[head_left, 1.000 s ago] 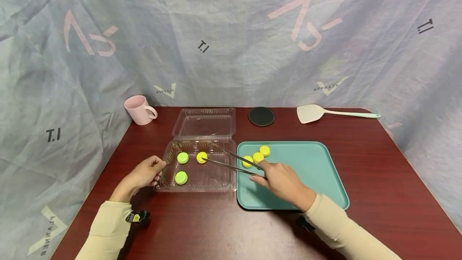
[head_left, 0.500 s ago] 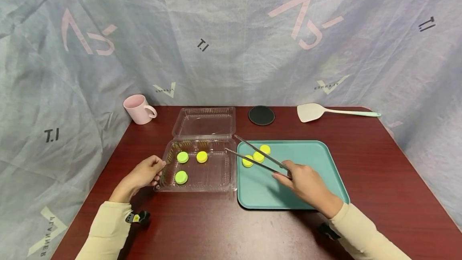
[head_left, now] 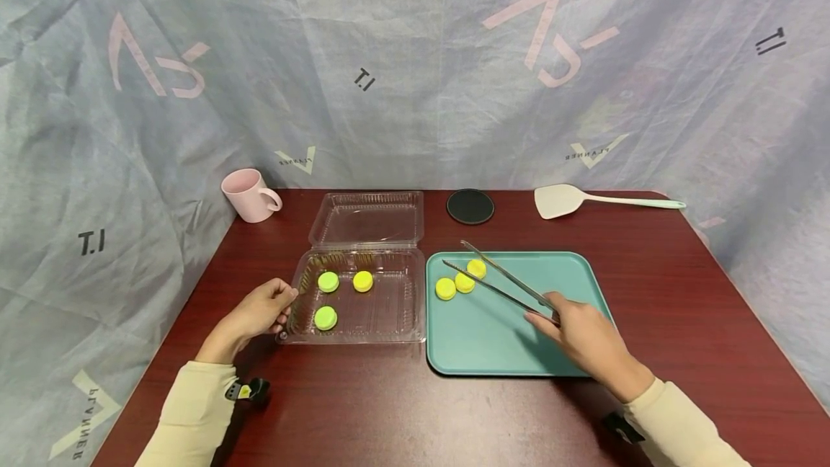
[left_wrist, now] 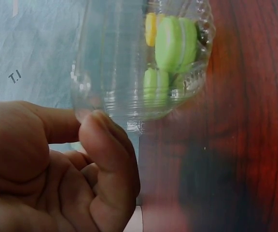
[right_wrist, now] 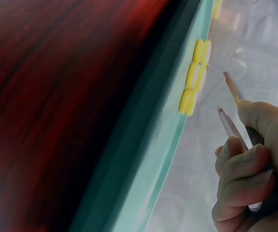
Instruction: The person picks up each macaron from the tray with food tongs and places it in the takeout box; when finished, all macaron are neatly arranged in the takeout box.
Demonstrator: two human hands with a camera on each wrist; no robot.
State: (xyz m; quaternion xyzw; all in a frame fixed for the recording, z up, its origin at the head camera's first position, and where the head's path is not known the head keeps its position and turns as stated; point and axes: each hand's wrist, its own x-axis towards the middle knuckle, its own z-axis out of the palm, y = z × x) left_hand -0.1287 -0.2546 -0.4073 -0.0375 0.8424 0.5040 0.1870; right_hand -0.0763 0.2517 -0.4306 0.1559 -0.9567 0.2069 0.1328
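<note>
My left hand (head_left: 259,308) pinches the left rim of an open clear plastic clamshell container (head_left: 389,308) between thumb and finger, as the left wrist view shows. Inside lie two green macarons (head_left: 326,318) and one yellow macaron (head_left: 362,281). With my right hand (head_left: 586,337) I grip metal tongs (head_left: 506,276), their arms spread apart with nothing between the tips. The tongs hang over the teal tray (head_left: 506,344), close to three yellow macarons (head_left: 445,289) grouped at its left side. In the right wrist view those macarons (right_wrist: 195,77) sit along the tray, apart from the tongs' tips.
A pink mug (head_left: 249,197) stands at the back left of the dark red table (head_left: 363,402). Behind the tray are a round black coaster (head_left: 470,206) and a white spatula (head_left: 564,201). The container's lid (head_left: 367,220) lies folded back, and a grey cloth (head_left: 415,92) hangs behind.
My right hand has drawn the tongs rightward, from the yellow macaron in the container to over the tray. That macaron stays in the container. My left hand keeps its place on the rim.
</note>
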